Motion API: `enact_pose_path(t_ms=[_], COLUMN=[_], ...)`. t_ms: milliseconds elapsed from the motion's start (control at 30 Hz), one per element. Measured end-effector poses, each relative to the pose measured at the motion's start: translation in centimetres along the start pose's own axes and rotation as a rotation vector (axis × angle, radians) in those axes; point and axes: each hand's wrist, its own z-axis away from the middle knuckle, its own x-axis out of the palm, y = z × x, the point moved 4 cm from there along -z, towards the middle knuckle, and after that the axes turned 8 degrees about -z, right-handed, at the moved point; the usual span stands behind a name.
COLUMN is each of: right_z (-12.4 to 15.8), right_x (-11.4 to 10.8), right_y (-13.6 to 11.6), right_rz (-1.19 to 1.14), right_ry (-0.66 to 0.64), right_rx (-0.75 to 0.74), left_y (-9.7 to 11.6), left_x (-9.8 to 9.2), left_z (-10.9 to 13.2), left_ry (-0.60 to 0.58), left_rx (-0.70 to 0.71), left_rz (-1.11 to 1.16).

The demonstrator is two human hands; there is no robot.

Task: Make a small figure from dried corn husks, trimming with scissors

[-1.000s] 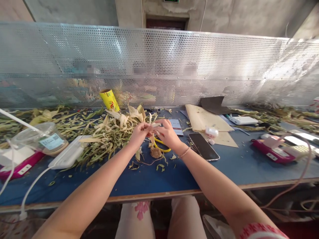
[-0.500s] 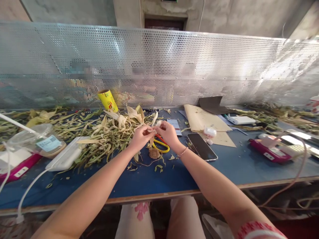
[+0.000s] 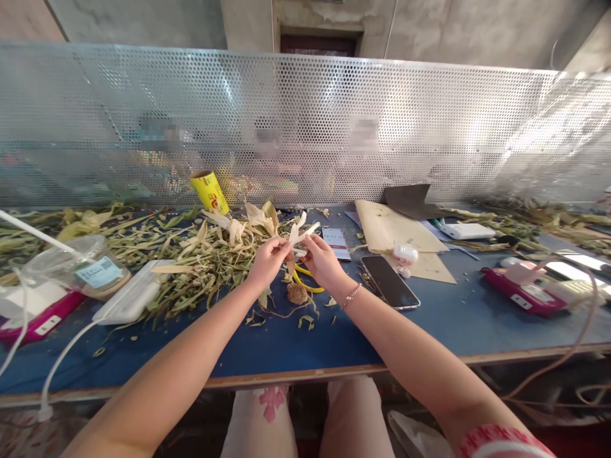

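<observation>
My left hand (image 3: pixel 268 262) and my right hand (image 3: pixel 323 262) meet over the middle of the table, each closed in a pinch. Between their fingertips are pale strips of dried husk (image 3: pixel 298 228), their ends sticking out above the fingers. Which strip sits in which hand is hard to make out. Just below lie a small brown coil of twine (image 3: pixel 297 293) and a yellow loop handle (image 3: pixel 315 289), partly hidden by my right hand. A heap of dried husks and leaves (image 3: pixel 200 280) spreads to the left, touching close to my left hand.
A yellow tube (image 3: pixel 210 192) stands behind the heap, before a perforated metal screen (image 3: pixel 315 95). At right lie a black phone (image 3: pixel 390 282), a white earphone case (image 3: pixel 405 253), brown paper (image 3: pixel 389 226) and a pink power strip (image 3: pixel 520 296). A clear tub (image 3: pixel 86 248) and white power strip (image 3: pixel 133 292) are at left.
My fingertips have drawn slightly apart, and more of the pale husk strips shows above and between them. The whole view has shifted a little.
</observation>
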Motion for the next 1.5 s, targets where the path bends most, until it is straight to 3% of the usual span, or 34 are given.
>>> enact_pose_path(t_ms=[100, 267, 367, 533, 733, 1033, 1333, 1400, 1500], right_z=[0.1, 1.1, 1.2, 0.4, 0.3, 0.8, 0.3, 0.4, 0.4], right_x=[0.0, 0.8, 1.0, 0.4, 0.2, 0.6, 0.0, 0.1, 0.2], right_y=[-0.6, -2.7, -2.9, -2.5, -2.1, -1.8, -0.1, -0.1, -0.5], right_rz=[0.141, 0.628, 0.725, 0.747, 0.676, 0.621, 0.112, 0.100, 0.169], right_ry=[-0.040, -0.203, -0.255, -0.201, -0.158, -0.132, -0.033, -0.050, -0.071], right_rx=[-0.160, -0.614, -0.681, -0.572, -0.468, -0.429, 0.060, 0.077, -0.038], left_y=[-0.1, -0.2, 0.2, 0.3, -0.5, -0.9, 0.0, -0.1, -0.4], left_x=[0.1, 0.2, 0.4, 0.6, 0.6, 0.5, 0.1, 0.2, 0.4], left_z=[0.1, 0.3, 0.5, 0.7, 0.6, 0.3, 0.6, 0.5, 0.4], left_ry=[-0.004, -0.020, -0.060, -0.075, -0.083, 0.036, 0.079, 0.065, 0.042], left_rx=[-0.050, -0.128, -0.075, -0.009, -0.012, -0.109, 0.042, 0.063, 0.027], left_rz=[0.060, 0.071, -0.025, -0.110, -0.008, 0.023, -0.213, -0.222, -0.177])
